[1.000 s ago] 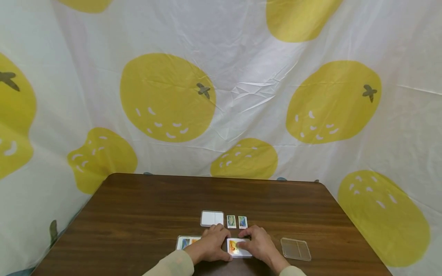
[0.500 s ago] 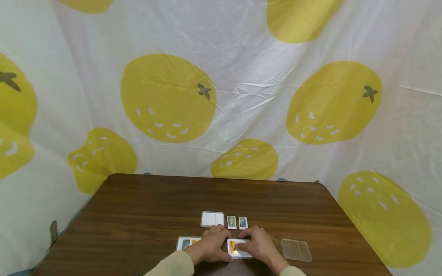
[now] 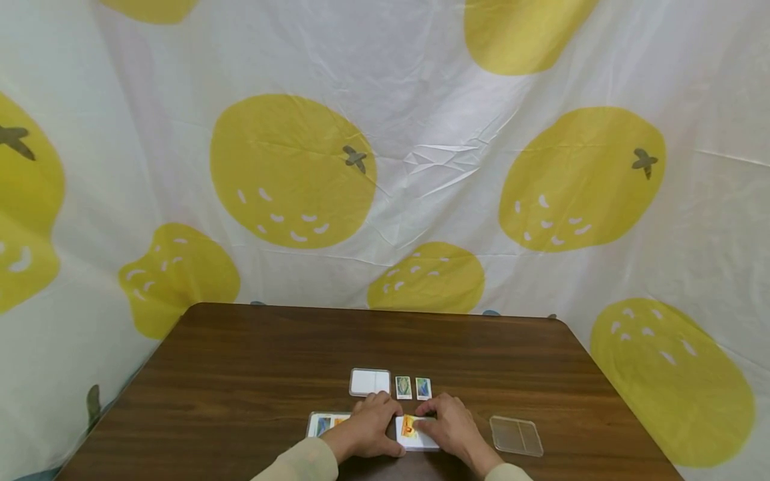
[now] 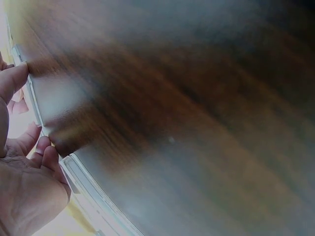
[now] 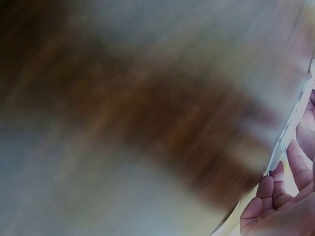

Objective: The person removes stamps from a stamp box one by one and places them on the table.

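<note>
1. Nearest you, both hands sit at the table's (image 3: 240,374) near edge. Your left hand (image 3: 369,427) lies with fingers curled down against the left edge of the white tray (image 3: 421,441); the left wrist view shows fingertips (image 4: 43,147) on a clear rim.
2. Your right hand (image 3: 452,427) covers the tray's right side, fingers bent over it and a fingertip touching the orange card (image 3: 410,427) lying on the tray. The right wrist view is blurred; only fingertips (image 5: 266,189) beside a thin clear edge show. So the tray is gripped between both hands, just in front of you.
3. Left of your left hand, touching it, a second tray with cards (image 3: 325,423) peeks out, partly hidden.
4. Right of your right hand, apart from it, a clear lid (image 3: 516,435) lies flat.
5. A little farther out: a white tray (image 3: 369,381), then two small cards (image 3: 413,387) side by side just to its right.
6. Behind the table hangs a white sheet with yellow fruit (image 3: 289,167).
</note>
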A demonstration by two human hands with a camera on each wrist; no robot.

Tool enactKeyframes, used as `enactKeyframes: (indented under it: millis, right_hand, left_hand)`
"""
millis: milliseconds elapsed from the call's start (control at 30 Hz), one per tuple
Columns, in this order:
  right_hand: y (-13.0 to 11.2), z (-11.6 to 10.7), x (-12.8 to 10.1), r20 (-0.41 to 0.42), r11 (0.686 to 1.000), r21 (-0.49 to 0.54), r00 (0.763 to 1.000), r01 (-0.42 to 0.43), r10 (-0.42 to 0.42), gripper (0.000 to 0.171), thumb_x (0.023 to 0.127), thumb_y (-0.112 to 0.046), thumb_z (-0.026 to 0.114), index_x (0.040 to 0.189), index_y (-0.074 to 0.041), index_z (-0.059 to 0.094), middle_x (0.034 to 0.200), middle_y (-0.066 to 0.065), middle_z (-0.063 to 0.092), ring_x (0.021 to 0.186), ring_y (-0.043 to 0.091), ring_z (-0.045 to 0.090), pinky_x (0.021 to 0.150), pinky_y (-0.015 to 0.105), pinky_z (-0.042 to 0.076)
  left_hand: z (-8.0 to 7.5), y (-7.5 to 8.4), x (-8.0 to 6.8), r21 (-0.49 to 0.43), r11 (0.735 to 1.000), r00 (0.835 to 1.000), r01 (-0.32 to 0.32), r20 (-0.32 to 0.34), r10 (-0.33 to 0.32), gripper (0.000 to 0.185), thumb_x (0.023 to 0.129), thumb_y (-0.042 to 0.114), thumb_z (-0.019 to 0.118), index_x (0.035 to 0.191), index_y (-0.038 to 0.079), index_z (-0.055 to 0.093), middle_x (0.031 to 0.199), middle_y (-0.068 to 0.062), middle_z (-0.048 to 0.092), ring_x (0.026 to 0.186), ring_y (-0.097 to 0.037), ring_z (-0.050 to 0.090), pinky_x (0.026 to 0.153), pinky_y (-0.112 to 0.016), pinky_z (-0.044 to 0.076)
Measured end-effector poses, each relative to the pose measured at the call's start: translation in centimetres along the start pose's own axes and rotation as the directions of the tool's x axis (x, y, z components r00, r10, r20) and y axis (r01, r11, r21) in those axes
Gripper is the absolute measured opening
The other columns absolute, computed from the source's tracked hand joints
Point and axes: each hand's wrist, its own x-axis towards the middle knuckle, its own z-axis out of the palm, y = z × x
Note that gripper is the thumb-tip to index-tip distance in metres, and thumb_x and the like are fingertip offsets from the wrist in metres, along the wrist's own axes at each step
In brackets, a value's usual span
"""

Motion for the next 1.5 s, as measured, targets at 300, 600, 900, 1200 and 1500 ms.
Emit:
enactKeyframes:
  millis: [300, 600, 900, 1200, 1500]
  right_hand:
    - [-0.05, -0.34, 0.08, 0.031, 0.999, -0.02, 0.999, -0.032, 0.033, 0.026, 0.072, -0.034, 0.084, 0.09, -0.017, 0.077, 0.094, 0.001, 0.064, 0.093, 0.029, 0.059, 0.077, 0.05, 0.045]
    - [-0.11, -0.54, 0.08, 0.01, 0.999, -0.026, 0.999, -0.031, 0.031, 0.016, 0.075, -0.028, 0.082, 0.086, -0.019, 0.077, 0.094, 0.0, 0.066, 0.09, 0.027, 0.061, 0.072, 0.045, 0.045]
    - [-0.01, -0.16, 0.27, 0.001, 0.997, 0.073, 0.999, -0.035, 0.035, 0.013, 0.074, -0.021, 0.082, 0.083, -0.018, 0.073, 0.086, -0.005, 0.066, 0.082, 0.017, 0.059, 0.07, 0.037, 0.043]
    - [-0.19, 0.1, 0.31, -0.009, 0.991, 0.114, 0.998, -0.067, 0.069, 0.014, 0.075, -0.019, 0.081, 0.085, -0.018, 0.071, 0.086, -0.005, 0.067, 0.083, 0.016, 0.06, 0.071, 0.038, 0.043]
    - [-0.41, 0.12, 0.25, -0.022, 0.986, 0.136, 0.995, -0.093, 0.097, 0.013, 0.077, -0.016, 0.08, 0.086, -0.017, 0.07, 0.082, -0.007, 0.066, 0.077, 0.012, 0.057, 0.067, 0.036, 0.041]
  left_hand:
    - [0.01, -0.12, 0.01, 0.006, 1.0, 1.0, -0.001, -0.003, 0.001, 0.049, 0.072, 0.041, 0.085, 0.108, 0.018, 0.059, 0.106, 0.008, 0.047, 0.098, -0.013, 0.044, 0.087, -0.035, 0.038]
    - [0.14, -0.24, 0.01, 0.003, 1.0, 1.0, -0.028, -0.015, 0.028, 0.05, 0.073, 0.04, 0.084, 0.109, 0.016, 0.06, 0.107, 0.005, 0.049, 0.098, -0.014, 0.045, 0.085, -0.035, 0.038]
    - [0.02, -0.01, -0.07, 0.008, 1.0, 1.0, -0.019, -0.019, 0.019, 0.052, 0.071, 0.04, 0.085, 0.109, 0.017, 0.059, 0.107, 0.007, 0.048, 0.098, -0.013, 0.044, 0.085, -0.034, 0.038]
    - [-0.04, 0.07, -0.03, 0.01, 1.0, 1.0, -0.006, -0.008, 0.006, 0.051, 0.072, 0.04, 0.085, 0.109, 0.017, 0.059, 0.107, 0.006, 0.048, 0.098, -0.013, 0.044, 0.086, -0.035, 0.038]
    - [-0.15, 0.15, -0.05, 0.01, 1.0, 1.0, 0.0, 0.003, 0.0, 0.052, 0.072, 0.04, 0.085, 0.11, 0.017, 0.059, 0.108, 0.006, 0.048, 0.099, -0.013, 0.044, 0.088, -0.036, 0.038]
